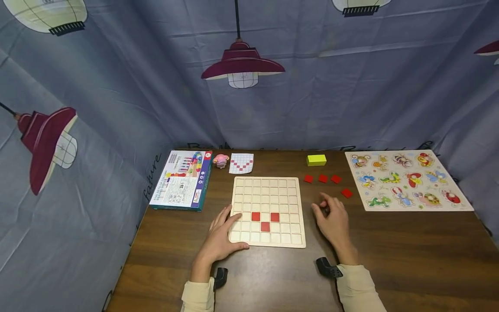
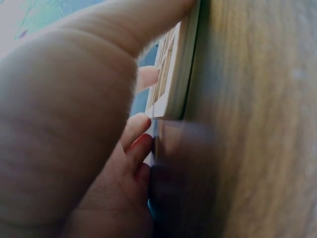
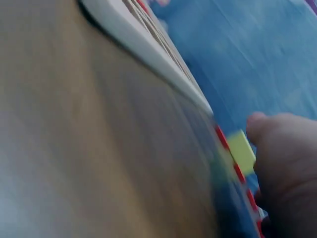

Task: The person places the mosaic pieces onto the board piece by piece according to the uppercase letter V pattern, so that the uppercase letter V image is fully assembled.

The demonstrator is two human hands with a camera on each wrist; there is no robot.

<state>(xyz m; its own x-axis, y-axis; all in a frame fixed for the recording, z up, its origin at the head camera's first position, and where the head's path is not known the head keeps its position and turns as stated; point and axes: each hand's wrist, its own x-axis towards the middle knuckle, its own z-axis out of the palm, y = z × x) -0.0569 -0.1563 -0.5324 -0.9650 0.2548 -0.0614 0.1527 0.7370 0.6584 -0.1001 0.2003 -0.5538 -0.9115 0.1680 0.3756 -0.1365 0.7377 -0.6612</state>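
A pale wooden grid board (image 1: 249, 198) lies on the table. Three red square tiles sit in its lower half: one left (image 1: 255, 216), one right (image 1: 274, 217) and one lower between them (image 1: 265, 226). My left hand (image 1: 218, 240) rests at the board's near left corner, thumb along the front edge and index finger over the left side. To the right of the board, my right hand (image 1: 333, 219) hovers with thumb and index finger apart and nothing visible between them. Several loose red tiles (image 1: 322, 178) lie just beyond it. In the right wrist view its thumb (image 3: 282, 148) shows; its other fingers are mostly hidden.
Behind the board lies a small pattern card (image 1: 241, 163) with a red V of squares, beside a pink figurine (image 1: 221, 160). A printed box (image 1: 181, 180) stands left. A yellow block (image 1: 316, 160) is at the back, and an insect puzzle board (image 1: 407, 181) lies right.
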